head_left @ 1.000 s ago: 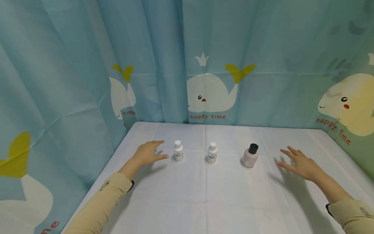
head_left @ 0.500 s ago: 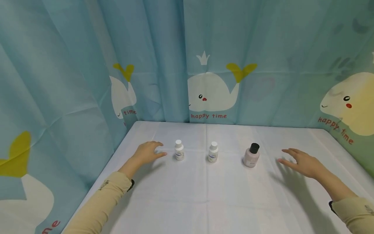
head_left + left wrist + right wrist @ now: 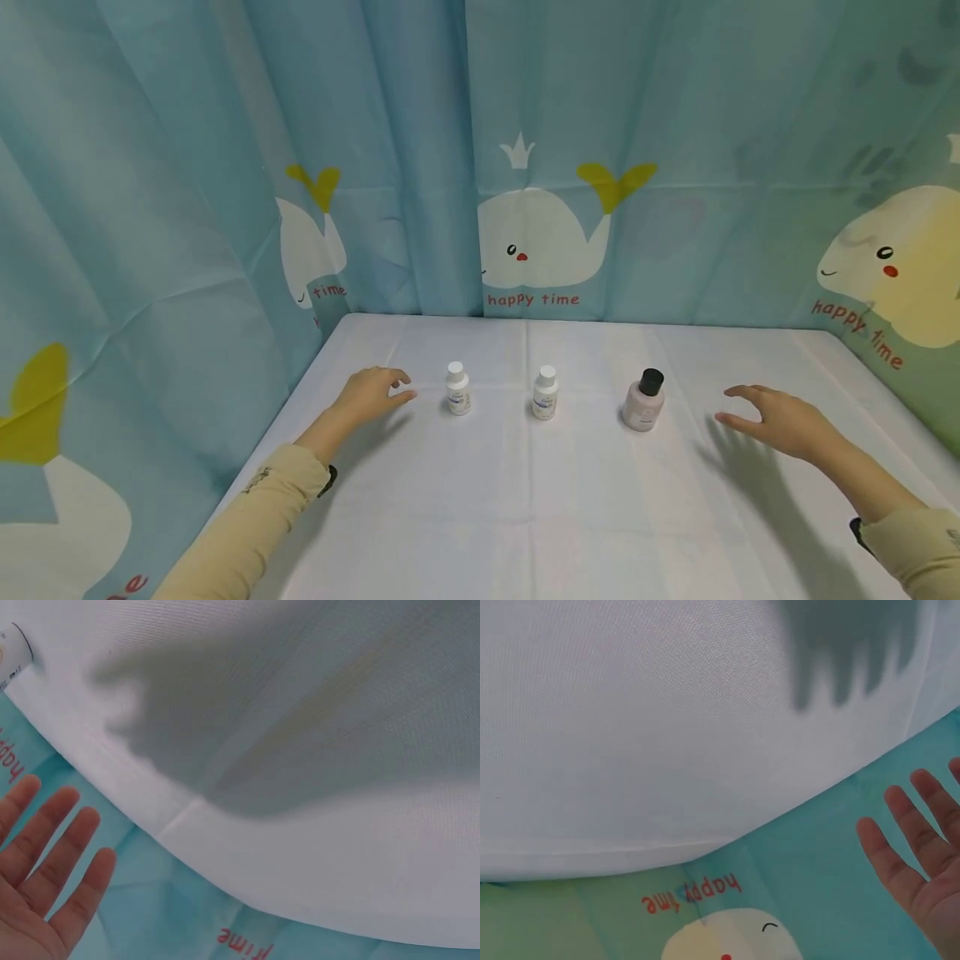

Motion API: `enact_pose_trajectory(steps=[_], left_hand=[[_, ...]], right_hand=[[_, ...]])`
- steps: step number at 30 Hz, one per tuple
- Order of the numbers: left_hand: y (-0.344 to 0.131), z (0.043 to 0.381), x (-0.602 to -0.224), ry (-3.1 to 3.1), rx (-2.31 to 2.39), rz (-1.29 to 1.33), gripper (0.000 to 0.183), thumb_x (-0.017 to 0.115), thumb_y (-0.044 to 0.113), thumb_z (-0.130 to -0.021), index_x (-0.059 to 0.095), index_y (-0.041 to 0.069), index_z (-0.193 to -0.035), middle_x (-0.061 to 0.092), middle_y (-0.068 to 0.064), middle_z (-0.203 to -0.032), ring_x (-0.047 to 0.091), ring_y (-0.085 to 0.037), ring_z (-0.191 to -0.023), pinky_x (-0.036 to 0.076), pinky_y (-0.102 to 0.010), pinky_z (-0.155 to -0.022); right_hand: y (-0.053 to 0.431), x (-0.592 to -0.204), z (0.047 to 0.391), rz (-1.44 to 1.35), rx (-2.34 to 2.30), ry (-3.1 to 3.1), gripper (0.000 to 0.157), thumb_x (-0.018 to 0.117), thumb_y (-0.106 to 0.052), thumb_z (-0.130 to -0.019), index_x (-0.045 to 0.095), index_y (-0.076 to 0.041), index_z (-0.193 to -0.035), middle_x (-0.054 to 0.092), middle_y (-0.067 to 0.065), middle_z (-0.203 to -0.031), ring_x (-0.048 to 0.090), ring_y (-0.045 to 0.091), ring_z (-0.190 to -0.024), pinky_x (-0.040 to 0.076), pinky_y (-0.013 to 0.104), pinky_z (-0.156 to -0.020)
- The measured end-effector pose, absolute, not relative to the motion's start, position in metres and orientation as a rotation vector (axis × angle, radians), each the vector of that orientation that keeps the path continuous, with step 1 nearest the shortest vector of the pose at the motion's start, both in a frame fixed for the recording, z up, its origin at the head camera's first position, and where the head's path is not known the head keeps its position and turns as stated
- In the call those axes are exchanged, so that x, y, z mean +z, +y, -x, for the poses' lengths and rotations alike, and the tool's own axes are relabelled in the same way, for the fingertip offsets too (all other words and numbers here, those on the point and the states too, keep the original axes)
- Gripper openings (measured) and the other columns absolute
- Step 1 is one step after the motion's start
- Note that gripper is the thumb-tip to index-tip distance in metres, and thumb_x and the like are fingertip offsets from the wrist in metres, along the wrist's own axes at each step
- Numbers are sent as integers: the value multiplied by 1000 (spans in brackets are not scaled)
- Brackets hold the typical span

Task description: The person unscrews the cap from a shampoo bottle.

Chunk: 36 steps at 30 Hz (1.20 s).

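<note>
Two small white bottles stand upright on the table: the left bottle [image 3: 458,390] and the middle bottle [image 3: 545,393], both with white caps and printed labels. To their right is a pale pink bottle [image 3: 642,402] with a black cap. My left hand [image 3: 372,393] hovers just left of the left bottle, holding nothing, thumb apart from the fingers. The right hand [image 3: 787,423] hovers to the right of the pink bottle, also without anything in it. In both wrist views the fingers look spread. Part of a white bottle [image 3: 13,654] shows at the left wrist view's edge.
A white cloth covers the table [image 3: 480,517]. Behind it and along the left hangs a blue curtain [image 3: 420,167] with whale prints. Dark hand shadows fall on the cloth.
My left hand has drawn slightly left, away from the left bottle. The right hand's fingers have come closer together. The bottles stay in place.
</note>
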State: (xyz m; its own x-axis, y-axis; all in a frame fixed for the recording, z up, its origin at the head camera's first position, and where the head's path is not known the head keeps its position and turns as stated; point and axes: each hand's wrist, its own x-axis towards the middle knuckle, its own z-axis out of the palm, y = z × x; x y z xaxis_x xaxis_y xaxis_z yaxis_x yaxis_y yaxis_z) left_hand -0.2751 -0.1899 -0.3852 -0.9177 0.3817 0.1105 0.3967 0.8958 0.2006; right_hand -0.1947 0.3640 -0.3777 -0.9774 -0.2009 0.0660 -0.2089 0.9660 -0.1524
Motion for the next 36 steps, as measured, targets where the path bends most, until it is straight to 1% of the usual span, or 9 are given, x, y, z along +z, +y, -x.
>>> enact_pose_trajectory(steps=[4,7,10,14,17,24,28,33,36], left_hand=[[-190,274,-383,-2989,-333,597,31,65,31,-89,69,5,-104,71,-13,-95,65,-28,-85,53,-43,-74],[-190,274,-382,-2981,-334,595,29,65,30,-89,69,5,-103,71,-12,-94,65,-27,-83,52,-42,-72],[-190,273,-382,-2971,-342,594,28,64,30,-89,70,5,-102,71,-11,-92,65,-27,-83,52,-41,-71],[-192,272,-383,-2961,-342,601,27,64,30,-89,70,6,-101,71,-10,-90,65,-25,-80,53,-39,-69],[-192,272,-384,-2953,-342,607,26,64,29,-89,70,6,-100,71,-10,-89,65,-24,-78,52,-38,-68],[-190,271,-380,-2953,-355,584,25,65,28,-89,71,6,-99,71,-9,-88,65,-24,-80,52,-39,-70],[-189,271,-379,-2943,-354,579,26,65,28,-89,71,5,-100,71,-9,-87,64,-24,-79,53,-39,-70],[-188,268,-380,-2955,-353,576,27,65,29,-89,70,5,-100,71,-9,-87,64,-22,-76,52,-37,-67],[-187,265,-380,-2968,-378,546,27,64,30,-89,70,6,-100,71,-9,-87,64,-23,-77,52,-38,-67]], right_hand=[[362,-378,195,-355,257,-3038,55,65,-40,-86,60,6,-115,62,31,-110,61,45,-97,51,55,-73],[360,-380,197,-390,285,-2996,48,68,-32,-85,62,8,-110,64,30,-106,61,45,-94,51,55,-74],[358,-382,198,-414,315,-2938,40,70,-22,-83,63,10,-106,63,31,-107,61,46,-94,50,56,-76],[353,-383,197,-423,338,-2900,32,70,-14,-83,64,10,-102,64,30,-103,63,43,-88,51,53,-71],[351,-383,195,-412,352,-2900,29,69,-12,-83,64,9,-102,66,27,-98,64,40,-84,52,51,-68],[347,-383,191,-367,380,-2910,27,67,-11,-85,62,8,-102,67,26,-92,63,39,-82,51,49,-63],[344,-383,189,-354,385,-2887,25,68,-11,-84,63,7,-100,67,24,-89,64,38,-79,51,48,-63],[338,-381,183,-345,413,-2855,22,68,-9,-83,64,7,-98,68,22,-85,64,36,-76,51,47,-61],[334,-379,179,-346,428,-2832,21,68,-9,-83,64,6,-97,68,22,-86,64,37,-76,51,48,-61]])
